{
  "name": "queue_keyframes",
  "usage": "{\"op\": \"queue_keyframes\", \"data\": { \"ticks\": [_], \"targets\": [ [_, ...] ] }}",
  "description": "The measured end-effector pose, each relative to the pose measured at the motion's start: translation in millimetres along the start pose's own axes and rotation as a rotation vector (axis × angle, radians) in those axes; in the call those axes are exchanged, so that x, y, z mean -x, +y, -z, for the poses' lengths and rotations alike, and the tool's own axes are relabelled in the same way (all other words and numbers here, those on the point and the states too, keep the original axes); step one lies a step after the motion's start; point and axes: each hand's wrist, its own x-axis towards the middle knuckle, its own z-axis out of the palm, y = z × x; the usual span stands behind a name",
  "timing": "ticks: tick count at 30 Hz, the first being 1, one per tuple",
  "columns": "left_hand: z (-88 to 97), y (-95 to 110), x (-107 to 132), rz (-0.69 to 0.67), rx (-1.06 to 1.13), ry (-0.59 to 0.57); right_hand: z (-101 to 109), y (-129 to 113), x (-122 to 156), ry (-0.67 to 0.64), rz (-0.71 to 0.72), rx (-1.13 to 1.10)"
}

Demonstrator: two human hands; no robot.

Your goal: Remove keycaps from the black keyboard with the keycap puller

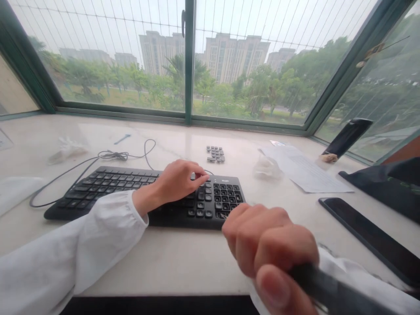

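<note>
A black keyboard (127, 183) lies on the white surface before me. Over its right half rests my left hand (177, 180), thumb and forefinger pinched together near the upper keys; whatever they hold is too small or hidden to name. On the number pad (226, 194) several key positions look bare of caps. Close to the camera, my right hand (271, 245) is closed in a fist around a dark handle (328, 284), which runs to the lower right. A thin tip (224, 215) shows beside that fist, at the pad's lower edge. Loose grey keycaps (215, 154) lie behind the keyboard.
A coiled cable (113, 155) and a small blue stick (122, 139) lie behind the keyboard. Crumpled clear plastic (267, 167), a paper sheet (306, 168), a black phone-like slab (370, 236) and a dark bag (390, 183) are on the right. Windows (124, 65) border the back.
</note>
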Motion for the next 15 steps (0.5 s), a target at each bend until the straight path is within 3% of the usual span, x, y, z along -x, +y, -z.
{"op": "queue_keyframes", "data": {
  "ticks": [1,5,10,15],
  "targets": [
    [-0.6,-0.6,0.3,-0.001,0.006,0.009,2.0,-8.5,-5.7,0.116,-0.075,-0.077],
    [-1.9,0.0,1.9,-0.056,0.048,0.039,14.5,-25.8,-26.8,0.211,-0.252,-0.384],
    [-0.2,12.4,5.3,-0.226,0.025,0.062,26.3,-33.6,-34.1,0.342,-0.291,-0.438],
    [-4.1,33.8,18.1,-0.514,0.039,0.099,24.4,-42.9,-24.9,0.428,-0.298,-0.463]
  ]
}}
